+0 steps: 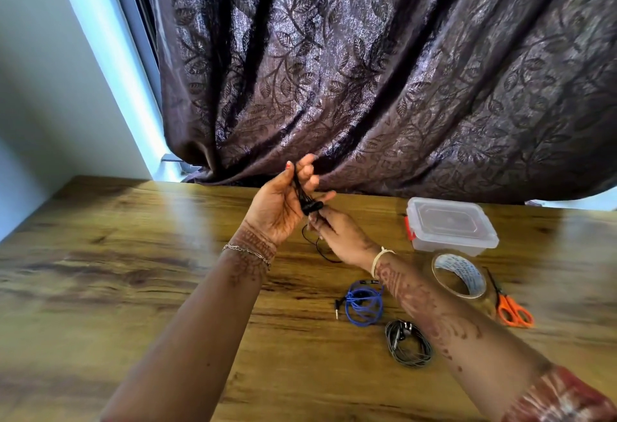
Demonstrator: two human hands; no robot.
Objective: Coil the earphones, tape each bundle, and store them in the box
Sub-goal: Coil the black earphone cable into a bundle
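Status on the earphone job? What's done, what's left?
Done: blue earphones and grey earphones lie coiled on the table, no tape visible on either. In hand: the left hand holds the black earphones while the right hand pinches their loose cable, mid-coil. Left: finish that coil, tape the bundles with the tape roll and scissors, open the box, lid on, and store all three.

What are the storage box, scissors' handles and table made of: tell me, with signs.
Storage box: clear plastic, likely; you see through its lid and walls. Scissors' handles: orange plastic, by the smooth moulded loops. Table: wood or wood-look laminate; glossy grain, can't tell which.
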